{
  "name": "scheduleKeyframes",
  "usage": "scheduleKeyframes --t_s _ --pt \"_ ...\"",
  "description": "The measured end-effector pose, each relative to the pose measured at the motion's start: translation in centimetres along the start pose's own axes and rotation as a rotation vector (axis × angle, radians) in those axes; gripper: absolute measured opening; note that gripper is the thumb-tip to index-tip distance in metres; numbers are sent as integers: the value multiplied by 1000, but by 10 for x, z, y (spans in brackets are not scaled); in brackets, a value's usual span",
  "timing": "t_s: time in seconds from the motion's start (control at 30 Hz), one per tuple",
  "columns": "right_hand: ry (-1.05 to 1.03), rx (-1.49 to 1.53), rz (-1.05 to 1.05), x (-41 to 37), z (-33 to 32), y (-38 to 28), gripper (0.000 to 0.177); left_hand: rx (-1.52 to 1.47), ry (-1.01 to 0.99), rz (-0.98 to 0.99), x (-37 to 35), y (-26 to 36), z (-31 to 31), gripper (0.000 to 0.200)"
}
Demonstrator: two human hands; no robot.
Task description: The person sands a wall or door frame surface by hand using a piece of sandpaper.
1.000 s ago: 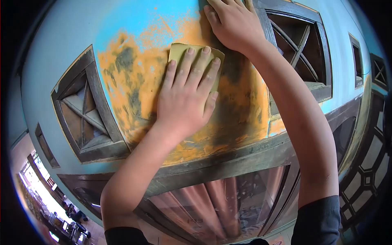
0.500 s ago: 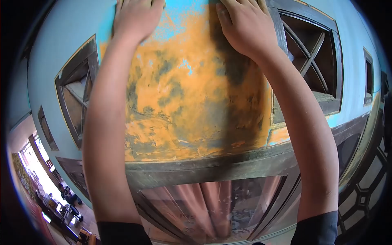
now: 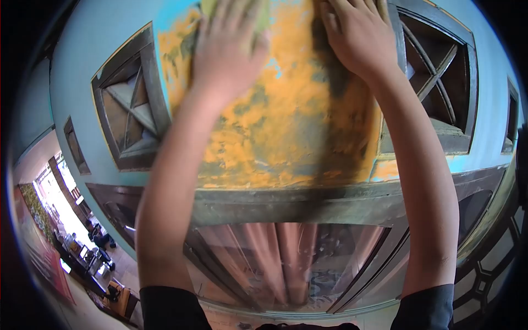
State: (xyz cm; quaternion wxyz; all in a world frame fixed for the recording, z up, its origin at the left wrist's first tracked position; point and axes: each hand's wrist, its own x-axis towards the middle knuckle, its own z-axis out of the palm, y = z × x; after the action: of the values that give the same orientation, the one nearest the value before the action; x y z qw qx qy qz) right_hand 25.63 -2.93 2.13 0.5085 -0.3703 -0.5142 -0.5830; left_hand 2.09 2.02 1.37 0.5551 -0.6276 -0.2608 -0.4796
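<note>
My left hand (image 3: 231,49), slightly blurred, lies flat with its fingers apart over a yellow-green sheet (image 3: 264,19), pressing it on the patchy orange and dark wall panel (image 3: 286,132). My right hand (image 3: 360,41) rests against the upper right of the same panel, its fingers stretched upward and partly cut off by the top edge of the view. Whether anything lies under the right hand is hidden. Bits of light blue show through the orange coating.
Dark wooden frames with crossed bars flank the panel, one on the left (image 3: 129,104) and one on the right (image 3: 437,77). Below runs a wooden ledge (image 3: 297,203) above glass with pinkish curtains (image 3: 286,258). At the lower left are a bright doorway and a parked motorbike (image 3: 99,258).
My left hand has moved down and to the right across the panel, and the yellow-green sheet now shows more. My right hand appears slightly farther right as the view has shifted.
</note>
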Motion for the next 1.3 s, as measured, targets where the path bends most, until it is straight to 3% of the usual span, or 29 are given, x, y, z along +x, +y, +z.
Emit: scheduleKeyframes --t_s 0.17,0.2,0.33,0.47,0.6,0.8,1.03,1.17,1.3 --pt "-83 -28 59 -21 -19 -10 54 -169 -340 -105 -148 72 -61 64" --pt "-149 -38 93 -28 -24 -14 55 -184 -373 -151 -179 76 -68 64" --pt "-31 -26 18 -80 -15 -9 56 -101 -493 -369 -247 57 -106 64" --pt "-251 -35 160 -148 -42 -51 64 -27 -487 -530 -267 14 -121 69" --pt "-489 44 240 -205 -72 -103 79 -150 -554 -588 -272 24 -138 76" --pt "-497 75 307 -211 -73 -123 81 -341 -452 -535 -282 -9 -128 71" --pt "-496 78 382 -227 -70 -135 78 -197 -604 -451 -318 -16 -130 81" --pt "-489 53 382 -229 -69 -136 77 -210 -531 -512 -307 -42 -128 84" --pt "-485 52 392 -237 -69 -138 78 -226 -538 -525 -331 -15 -131 96"
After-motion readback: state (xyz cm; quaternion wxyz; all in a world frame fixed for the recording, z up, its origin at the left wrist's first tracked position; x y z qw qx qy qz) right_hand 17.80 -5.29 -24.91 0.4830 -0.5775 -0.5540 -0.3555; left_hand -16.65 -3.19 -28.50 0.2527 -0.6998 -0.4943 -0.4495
